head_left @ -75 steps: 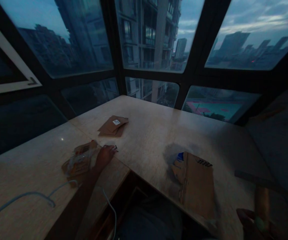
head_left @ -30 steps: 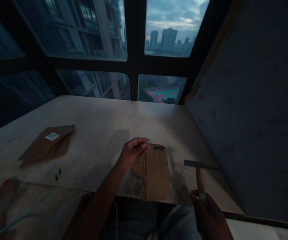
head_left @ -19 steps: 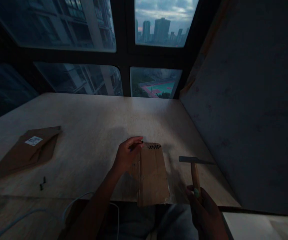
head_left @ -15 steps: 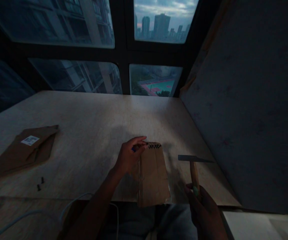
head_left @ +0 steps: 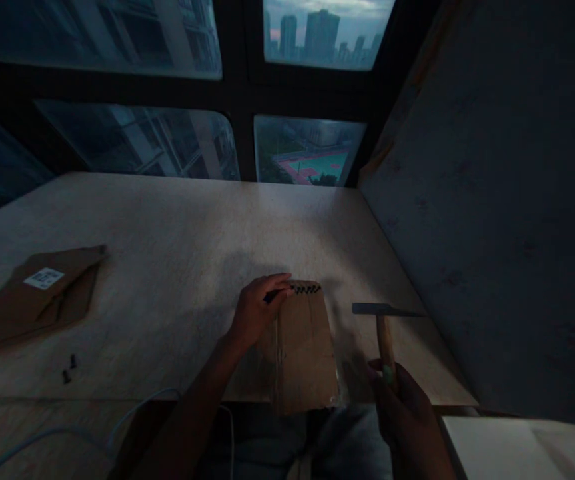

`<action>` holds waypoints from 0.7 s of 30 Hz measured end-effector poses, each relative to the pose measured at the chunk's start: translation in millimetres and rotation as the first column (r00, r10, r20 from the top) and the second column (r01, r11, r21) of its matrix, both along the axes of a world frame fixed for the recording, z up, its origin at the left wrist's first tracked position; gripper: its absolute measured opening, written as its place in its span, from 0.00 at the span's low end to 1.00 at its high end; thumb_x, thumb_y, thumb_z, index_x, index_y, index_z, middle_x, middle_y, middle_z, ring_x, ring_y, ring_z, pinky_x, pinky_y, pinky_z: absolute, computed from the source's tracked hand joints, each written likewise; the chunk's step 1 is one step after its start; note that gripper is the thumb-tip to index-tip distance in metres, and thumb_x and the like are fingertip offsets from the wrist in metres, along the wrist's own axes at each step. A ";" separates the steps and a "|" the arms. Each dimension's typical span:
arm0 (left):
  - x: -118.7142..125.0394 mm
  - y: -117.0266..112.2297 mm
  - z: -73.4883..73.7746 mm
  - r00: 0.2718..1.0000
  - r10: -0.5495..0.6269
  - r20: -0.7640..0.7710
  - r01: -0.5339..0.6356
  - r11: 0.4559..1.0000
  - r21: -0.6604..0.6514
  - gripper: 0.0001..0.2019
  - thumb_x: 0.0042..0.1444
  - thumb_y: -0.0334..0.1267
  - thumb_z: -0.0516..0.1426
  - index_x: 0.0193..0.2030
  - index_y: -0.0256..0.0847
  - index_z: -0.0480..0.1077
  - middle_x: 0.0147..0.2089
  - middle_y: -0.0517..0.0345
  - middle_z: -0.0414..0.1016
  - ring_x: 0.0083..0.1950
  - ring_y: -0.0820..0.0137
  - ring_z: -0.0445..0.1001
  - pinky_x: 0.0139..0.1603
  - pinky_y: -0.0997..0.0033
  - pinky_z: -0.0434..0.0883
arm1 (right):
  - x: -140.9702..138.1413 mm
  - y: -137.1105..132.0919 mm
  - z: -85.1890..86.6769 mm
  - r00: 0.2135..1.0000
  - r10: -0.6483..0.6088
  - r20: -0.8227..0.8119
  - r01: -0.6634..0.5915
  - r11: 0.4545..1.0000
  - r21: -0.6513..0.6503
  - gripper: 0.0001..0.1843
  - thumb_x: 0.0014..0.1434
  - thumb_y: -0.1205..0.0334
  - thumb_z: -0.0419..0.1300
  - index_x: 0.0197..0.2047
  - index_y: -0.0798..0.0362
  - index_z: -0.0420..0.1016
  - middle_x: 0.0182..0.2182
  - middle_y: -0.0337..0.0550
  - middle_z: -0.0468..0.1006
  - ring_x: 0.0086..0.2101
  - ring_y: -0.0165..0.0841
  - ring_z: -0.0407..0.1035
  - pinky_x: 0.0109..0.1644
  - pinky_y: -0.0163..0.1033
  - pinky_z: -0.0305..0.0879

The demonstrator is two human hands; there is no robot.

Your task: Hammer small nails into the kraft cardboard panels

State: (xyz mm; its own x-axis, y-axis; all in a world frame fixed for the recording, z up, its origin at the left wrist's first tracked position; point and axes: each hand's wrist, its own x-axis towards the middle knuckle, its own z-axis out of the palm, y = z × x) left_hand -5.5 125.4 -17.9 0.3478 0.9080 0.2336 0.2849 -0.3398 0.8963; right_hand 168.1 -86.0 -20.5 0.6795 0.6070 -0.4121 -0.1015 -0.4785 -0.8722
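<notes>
A brown cardboard piece (head_left: 303, 353) lies at the near edge of the pale wooden table (head_left: 182, 233), with a row of dark nails (head_left: 307, 288) along its far end. My left hand (head_left: 256, 313) rests at the cardboard's far left corner, fingers pinched on a small dark nail beside that row. My right hand (head_left: 403, 413) is closed on the wooden handle of a hammer (head_left: 383, 327). Its metal head is raised just right of the cardboard.
A stack of flat brown envelopes (head_left: 34, 293) with a white label lies at the left. Two small dark screws (head_left: 68, 369) sit near the front left edge. A pale cable (head_left: 117, 420) hangs below the table. A dark wall (head_left: 497, 200) stands close on the right; windows behind.
My left hand left the packet at the left and came to the cardboard's far corner, pinching a nail. The view swung right. The hammer rose beside the cardboard.
</notes>
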 end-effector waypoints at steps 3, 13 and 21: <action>-0.6 -0.4 -4.2 1.000 0.014 -0.015 -0.014 0.999 0.039 0.11 0.56 0.40 0.63 0.47 0.47 0.78 0.44 0.56 0.83 0.46 0.63 0.80 0.56 0.58 0.71 | 0.2 4.9 9.9 1.000 0.024 0.007 -0.024 1.000 0.009 0.28 0.51 0.37 0.64 0.43 0.52 0.71 0.16 0.25 0.52 0.15 0.23 0.46 0.17 0.30 0.41; -1.7 1.9 -3.2 0.991 -0.050 -0.121 0.071 0.982 0.176 0.09 0.59 0.38 0.60 0.46 0.48 0.78 0.45 0.55 0.82 0.47 0.63 0.77 0.52 0.60 0.72 | 10.7 24.1 84.3 0.900 0.309 0.306 -0.328 0.944 0.013 0.27 0.62 0.35 0.53 0.47 0.49 0.74 0.31 0.42 0.75 0.29 0.34 0.69 0.29 0.35 0.63; -2.1 3.1 -6.2 0.990 -0.074 -0.117 0.097 0.974 0.204 0.09 0.58 0.36 0.61 0.46 0.47 0.77 0.43 0.55 0.80 0.45 0.63 0.76 0.49 0.61 0.71 | 18.4 59.9 107.0 0.505 0.672 0.542 -0.710 0.680 -0.182 0.19 0.69 0.45 0.47 0.40 0.49 0.70 0.22 0.36 0.74 0.23 0.33 0.71 0.26 0.36 0.57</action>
